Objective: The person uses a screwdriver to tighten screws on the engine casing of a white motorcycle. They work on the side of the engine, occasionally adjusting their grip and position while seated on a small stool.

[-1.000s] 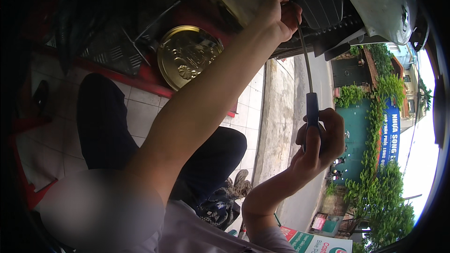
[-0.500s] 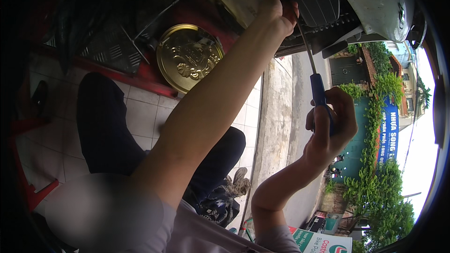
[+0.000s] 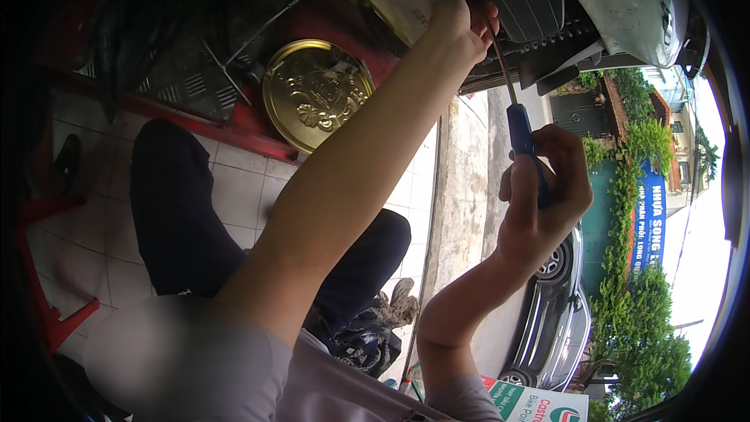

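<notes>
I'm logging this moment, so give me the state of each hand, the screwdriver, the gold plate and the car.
Screwdriver: held by its blue handle, tip hidden.
Right hand: closed around the handle.
Left hand: fingers bent by the far end of the shaft; grip unclear.
Gold plate: embossed face showing, partly hidden.
Car: partly hidden; moving or parked, cannot tell.
</notes>
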Demonstrator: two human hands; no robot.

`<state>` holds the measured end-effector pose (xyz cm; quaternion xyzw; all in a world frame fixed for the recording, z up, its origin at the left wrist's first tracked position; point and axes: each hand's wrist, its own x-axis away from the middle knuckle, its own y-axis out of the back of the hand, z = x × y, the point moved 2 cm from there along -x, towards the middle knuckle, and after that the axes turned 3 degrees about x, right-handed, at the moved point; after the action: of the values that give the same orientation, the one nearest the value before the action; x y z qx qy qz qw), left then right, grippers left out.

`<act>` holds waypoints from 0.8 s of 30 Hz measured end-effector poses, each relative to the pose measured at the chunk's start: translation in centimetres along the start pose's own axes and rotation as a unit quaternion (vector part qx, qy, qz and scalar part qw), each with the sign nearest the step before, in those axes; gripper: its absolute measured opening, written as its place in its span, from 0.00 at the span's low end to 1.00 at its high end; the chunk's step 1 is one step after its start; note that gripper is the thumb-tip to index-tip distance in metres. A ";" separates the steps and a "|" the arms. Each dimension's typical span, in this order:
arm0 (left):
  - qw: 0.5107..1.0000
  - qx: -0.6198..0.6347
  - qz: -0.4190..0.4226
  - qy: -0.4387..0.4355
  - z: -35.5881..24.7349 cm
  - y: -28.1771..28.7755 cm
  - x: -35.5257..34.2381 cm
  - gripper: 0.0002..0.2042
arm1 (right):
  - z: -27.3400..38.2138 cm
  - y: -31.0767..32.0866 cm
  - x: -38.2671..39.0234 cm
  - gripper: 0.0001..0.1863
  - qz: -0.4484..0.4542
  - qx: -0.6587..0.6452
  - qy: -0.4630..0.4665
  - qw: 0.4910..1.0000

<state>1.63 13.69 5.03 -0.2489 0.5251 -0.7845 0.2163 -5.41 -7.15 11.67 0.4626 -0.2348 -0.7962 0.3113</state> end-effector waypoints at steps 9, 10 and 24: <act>0.903 -0.284 0.300 0.119 0.2 8.6 11.4 0.14 | -3.8 -4.6 4.6 0.16 -0.094 -0.333 -0.167 0.923; 0.897 -0.295 0.300 0.133 0.2 9.0 11.4 0.13 | -3.7 -5.2 4.8 0.17 -0.117 -0.399 -0.204 0.886; 0.910 -0.357 0.200 0.073 0.6 8.5 11.2 0.12 | -3.2 -2.8 6.8 0.19 -0.134 0.136 0.068 0.979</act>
<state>-6.12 3.51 -0.89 -0.1417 0.8229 -0.5014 0.2267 -5.91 -10.35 4.34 0.5809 -0.2549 -0.7581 0.1510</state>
